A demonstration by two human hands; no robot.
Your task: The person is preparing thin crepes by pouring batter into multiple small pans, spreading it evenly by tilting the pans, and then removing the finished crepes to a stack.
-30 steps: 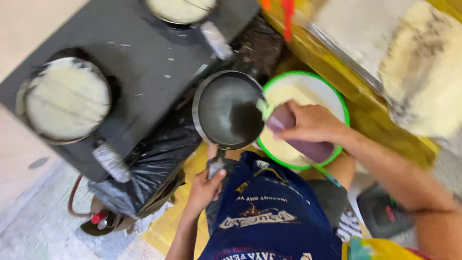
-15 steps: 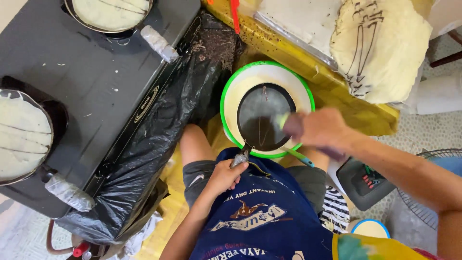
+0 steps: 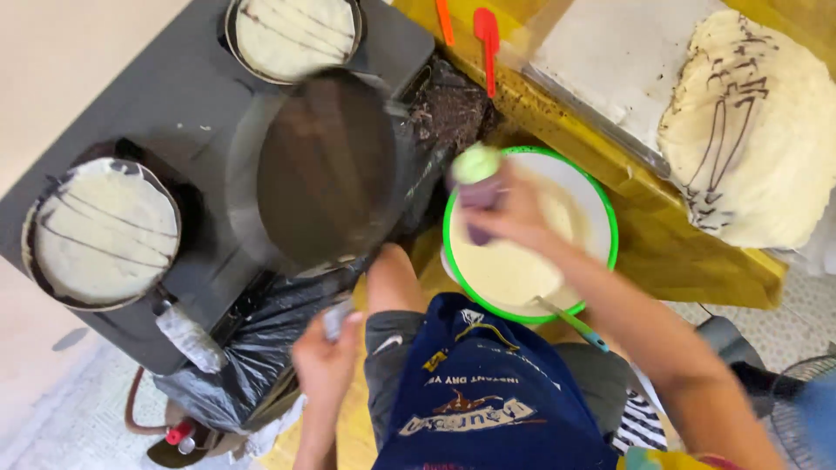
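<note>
While the left hand (image 3: 326, 361) clamps the handle of a dark pan (image 3: 326, 170) (blurred, at ten o'clock from the batter bowl (image 3: 601, 209)), the right hand (image 3: 509, 213) grips a purple cup (image 3: 477, 196); tilting could drip batter.

A left hand (image 3: 324, 361) grips the handle of a dark, empty pan (image 3: 326, 170), blurred above the black stove (image 3: 157, 96), while the right hand (image 3: 509, 213) holds a small purple cup (image 3: 477, 187) over a green-rimmed bowl of batter (image 3: 522, 261) at three o'clock of the pan.
</note>
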